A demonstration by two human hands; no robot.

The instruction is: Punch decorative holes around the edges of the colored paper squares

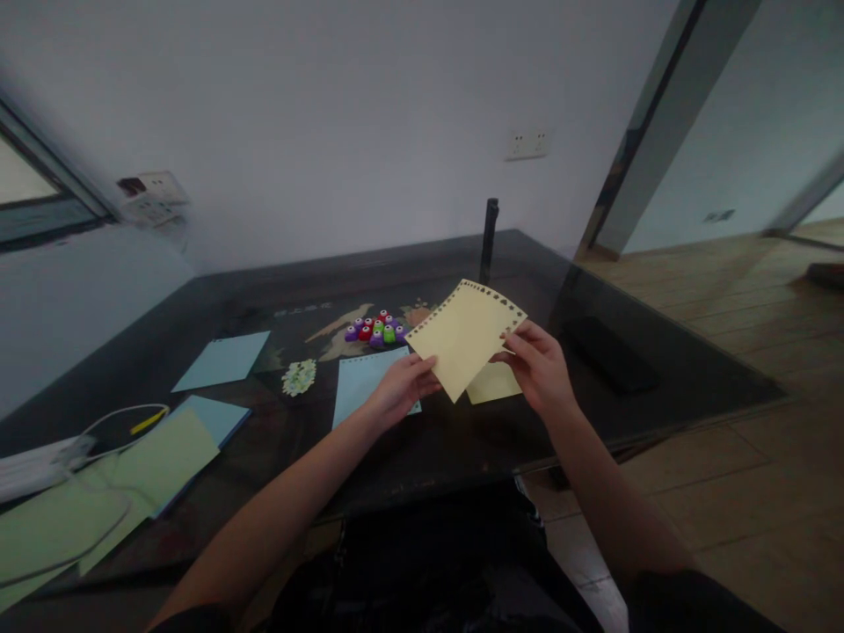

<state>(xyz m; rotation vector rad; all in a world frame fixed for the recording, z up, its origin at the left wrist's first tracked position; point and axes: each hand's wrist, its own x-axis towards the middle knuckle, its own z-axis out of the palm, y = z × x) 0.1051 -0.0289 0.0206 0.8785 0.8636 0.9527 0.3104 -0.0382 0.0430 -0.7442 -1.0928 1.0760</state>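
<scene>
Both my hands hold up a pale yellow sheet of paper (465, 338) with a punched pattern along its top and left edges. My left hand (401, 387) grips its lower left edge; my right hand (537, 365) pinches its right side. Beneath it on the dark table (462, 440) lie another yellow sheet (493, 384) and a light blue sheet (360, 387) with a punched top edge. A cluster of small purple, red and green craft punches (377, 330) sits just beyond the blue sheet.
A small pile of paper cut-outs (299, 377) lies left of the blue sheet. More blue paper (222, 360) and green sheets (158, 457) lie at left with white cables (85, 440). A dark post (489, 239) stands at the table's back; a black object (610, 353) lies right.
</scene>
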